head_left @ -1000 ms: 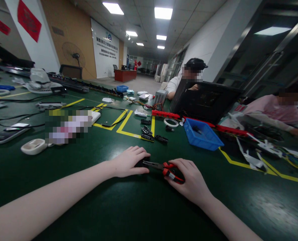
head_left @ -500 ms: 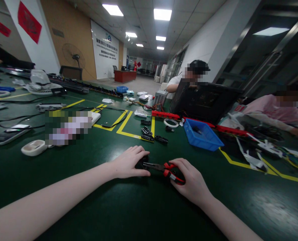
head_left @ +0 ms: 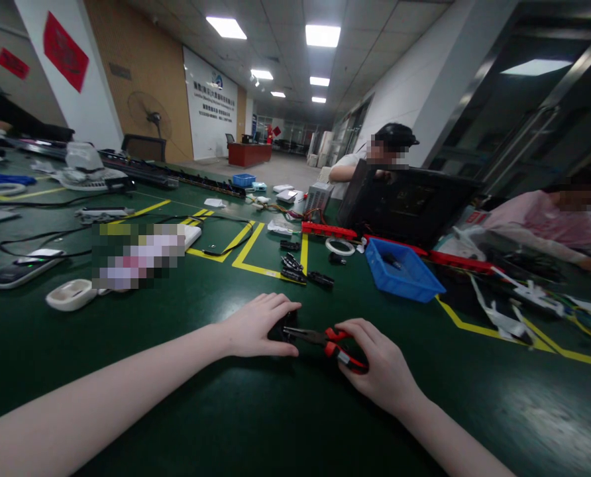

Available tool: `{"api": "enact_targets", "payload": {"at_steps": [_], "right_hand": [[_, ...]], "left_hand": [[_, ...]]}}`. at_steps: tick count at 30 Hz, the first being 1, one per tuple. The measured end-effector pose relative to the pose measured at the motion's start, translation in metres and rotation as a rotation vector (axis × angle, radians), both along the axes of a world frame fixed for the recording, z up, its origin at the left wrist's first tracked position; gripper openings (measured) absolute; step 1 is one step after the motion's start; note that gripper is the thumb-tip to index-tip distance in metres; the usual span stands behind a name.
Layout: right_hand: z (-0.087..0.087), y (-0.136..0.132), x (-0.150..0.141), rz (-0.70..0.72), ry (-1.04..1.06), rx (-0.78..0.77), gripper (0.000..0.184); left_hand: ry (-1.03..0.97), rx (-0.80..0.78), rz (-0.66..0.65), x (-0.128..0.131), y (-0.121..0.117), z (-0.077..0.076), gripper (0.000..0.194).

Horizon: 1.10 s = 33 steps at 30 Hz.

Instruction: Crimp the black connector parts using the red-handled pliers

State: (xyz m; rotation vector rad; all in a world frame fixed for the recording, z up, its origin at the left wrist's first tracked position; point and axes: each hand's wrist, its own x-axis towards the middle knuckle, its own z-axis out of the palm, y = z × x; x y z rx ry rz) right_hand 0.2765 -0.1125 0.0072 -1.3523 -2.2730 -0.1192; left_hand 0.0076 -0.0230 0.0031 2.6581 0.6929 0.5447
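Note:
My left hand (head_left: 260,326) is closed round a small black part (head_left: 277,330) at the table's middle; the palm and fingers cover most of it, so its kind is hidden. In my right hand (head_left: 375,358) are needle-nose pliers (head_left: 331,339) with red and black handles. Their thin jaws point left and reach the black part between my left thumb and fingers. Whether the jaw tips grip it I cannot tell. Beyond my hands lie several black connector-like pieces (head_left: 292,267), one of them a dark piece (head_left: 320,279) to the right.
A blue bin (head_left: 405,278) with a dark item inside stands to the right, near a white ring (head_left: 340,247). Left are a phone-like device (head_left: 22,270), a white case (head_left: 71,294) and black cables. Two people sit across the table behind a large black case (head_left: 405,205).
The pliers' jaws look slightly more parted at the black part. Both hands stay almost in place, and the whole view has shifted a little.

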Motion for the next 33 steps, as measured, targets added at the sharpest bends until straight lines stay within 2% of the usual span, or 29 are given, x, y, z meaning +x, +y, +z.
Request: {"api": "enact_targets", "payload": {"at_steps": [8,14,24,33], "right_hand": [[-0.0013,-0.0003,0.0002,0.010,-0.004,0.000,0.041],[0.0003,-0.0017,0.0002,0.031,-0.023,-0.024,0.050],[0.0059,-0.0021,-0.0022,0.013,-0.034,-0.094,0.040],[0.0076,-0.0008,-0.0029,0.013,-0.104,0.002,0.038]], "left_hand": [[-0.037,-0.019,0.034,0.0004,-0.0017,0.0008,0.078],[-0.068,-0.014,0.033,-0.0002,-0.0023,-0.0003,0.081],[-0.051,0.024,-0.001,-0.0001,-0.0025,0.0002,0.076],[0.002,0.019,-0.019,0.0005,-0.0021,0.0026,0.071]]}}
